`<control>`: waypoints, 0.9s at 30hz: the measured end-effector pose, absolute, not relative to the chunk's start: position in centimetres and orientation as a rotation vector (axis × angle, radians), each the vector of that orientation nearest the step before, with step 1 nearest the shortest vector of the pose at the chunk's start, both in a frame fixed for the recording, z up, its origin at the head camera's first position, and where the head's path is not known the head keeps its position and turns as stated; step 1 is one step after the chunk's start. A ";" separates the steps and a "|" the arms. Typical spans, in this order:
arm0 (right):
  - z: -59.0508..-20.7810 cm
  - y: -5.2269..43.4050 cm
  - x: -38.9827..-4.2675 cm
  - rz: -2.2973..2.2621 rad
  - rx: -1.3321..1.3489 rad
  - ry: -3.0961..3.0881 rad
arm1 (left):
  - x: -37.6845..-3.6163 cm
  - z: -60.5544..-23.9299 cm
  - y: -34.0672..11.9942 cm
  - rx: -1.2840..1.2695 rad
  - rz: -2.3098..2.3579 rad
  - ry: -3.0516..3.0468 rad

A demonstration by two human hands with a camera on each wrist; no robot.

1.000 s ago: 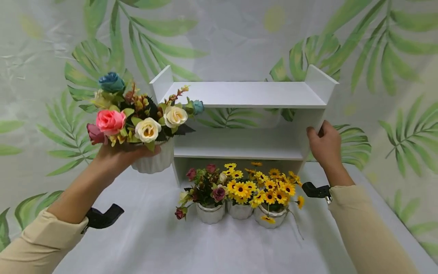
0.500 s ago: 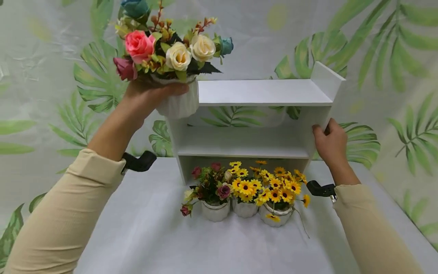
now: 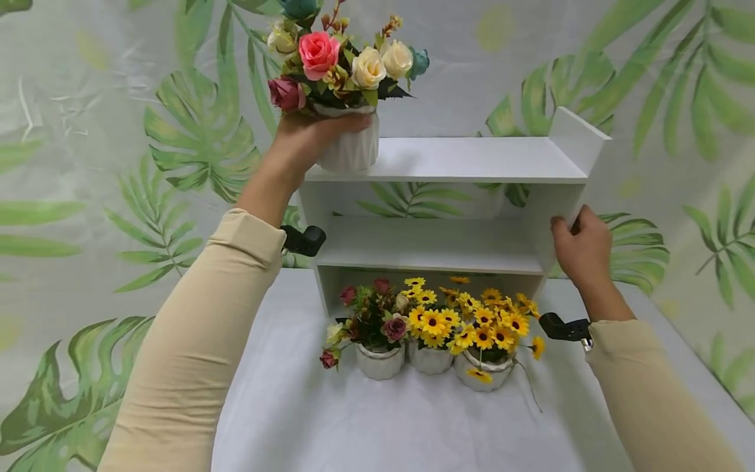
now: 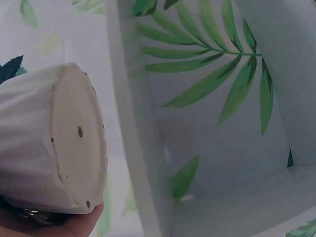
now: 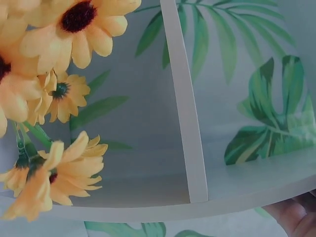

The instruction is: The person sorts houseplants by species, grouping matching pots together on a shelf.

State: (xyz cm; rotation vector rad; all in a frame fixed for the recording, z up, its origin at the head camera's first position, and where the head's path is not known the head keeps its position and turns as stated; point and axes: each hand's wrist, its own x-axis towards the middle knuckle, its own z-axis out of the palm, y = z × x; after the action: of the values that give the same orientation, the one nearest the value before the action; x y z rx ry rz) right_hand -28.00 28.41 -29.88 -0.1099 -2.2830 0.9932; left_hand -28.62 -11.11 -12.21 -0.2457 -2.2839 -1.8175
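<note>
Where the rose pot (image 3: 348, 147) meets the left end of the top board of the white shelf unit (image 3: 472, 160), we hold it from the near side, our left hand (image 3: 309, 134) wrapped around its ribbed white wall just under the blooms, thumb across the front. From the left wrist we see the pot's flat base (image 4: 79, 143) tilted toward the camera beside the shelf's side panel, so we cannot tell whether it sits fully on the board. Our right hand (image 3: 580, 249) grips the front edge of the shelf's right side panel, fingers curled around it. Below, on the white table (image 3: 354, 426), three small white pots stand in a row just in front of the shelf: a mixed rose pot (image 3: 377, 357) and two yellow daisy pots (image 3: 480, 370). A leaf-printed backdrop (image 3: 88, 164) hangs behind.
</note>
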 end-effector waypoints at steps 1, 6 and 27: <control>-29.9 28.4 -27.9 0.991 -0.108 -2.289 | -28.9 -12.3 -11.0 -0.232 -1.815 -2.290; -29.8 28.4 -27.9 0.996 -0.124 -2.293 | -30.0 -12.1 -10.5 -0.142 -1.781 -2.309; -30.4 27.6 -28.3 0.987 -0.093 -2.261 | -33.8 -13.8 -10.3 0.059 -1.625 -2.412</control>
State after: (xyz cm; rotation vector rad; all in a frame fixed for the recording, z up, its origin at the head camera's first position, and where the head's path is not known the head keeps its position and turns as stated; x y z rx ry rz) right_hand -28.32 27.60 -30.37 -0.0929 -2.2613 0.9869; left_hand -33.81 -10.34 -13.82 0.0594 -2.4115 -1.6251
